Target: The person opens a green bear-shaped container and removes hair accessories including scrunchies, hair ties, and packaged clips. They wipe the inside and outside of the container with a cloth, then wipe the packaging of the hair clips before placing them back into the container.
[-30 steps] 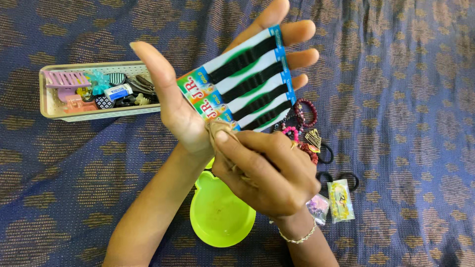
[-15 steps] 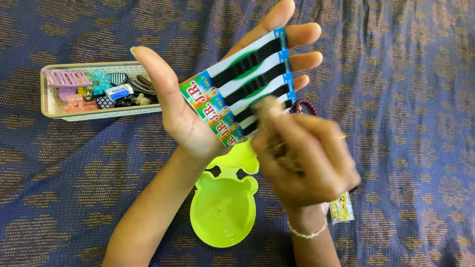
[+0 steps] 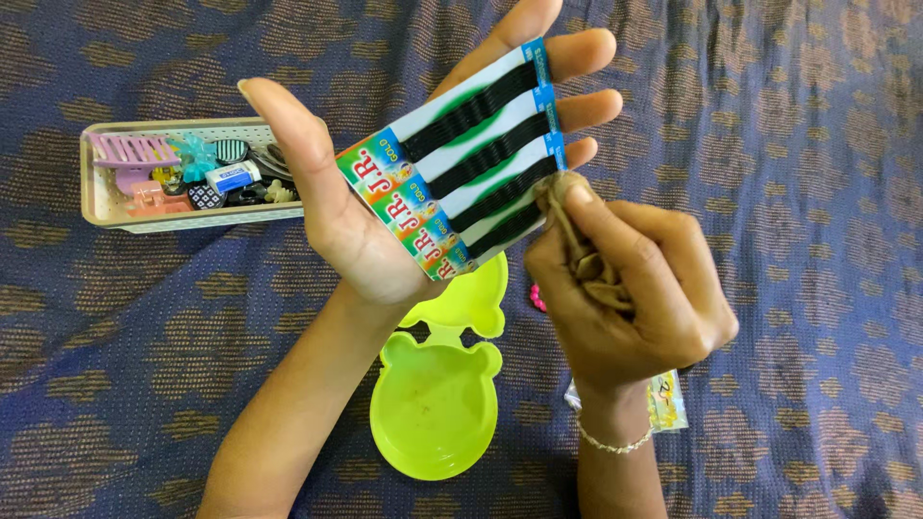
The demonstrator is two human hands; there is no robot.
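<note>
Starting left of the cards: a cream basket [image 3: 101, 207] lies on the patterned cloth [image 3: 788, 144], well apart from them, holding a pink comb [image 3: 130, 151], a teal clip [image 3: 195, 159] and other small clips. The left hand [image 3: 356, 207] is spread flat, palm up, fingers apart, with its thumb raised just beside the cards' printed end. Four cards [image 3: 461, 163] of black hairpins rest across that palm and fingers, loose, not clamped. Below the cards sits a lime-green box [image 3: 428, 408], open, its lid [image 3: 471, 298] under the cards' lower corner. At the cards' right end the right hand [image 3: 625, 298] is closed around a brown rag [image 3: 577, 255], whose bunched tip touches the lowest card. A bracelet [image 3: 615, 444] circles that wrist; a small clear packet [image 3: 666, 402] lies just beside it.
</note>
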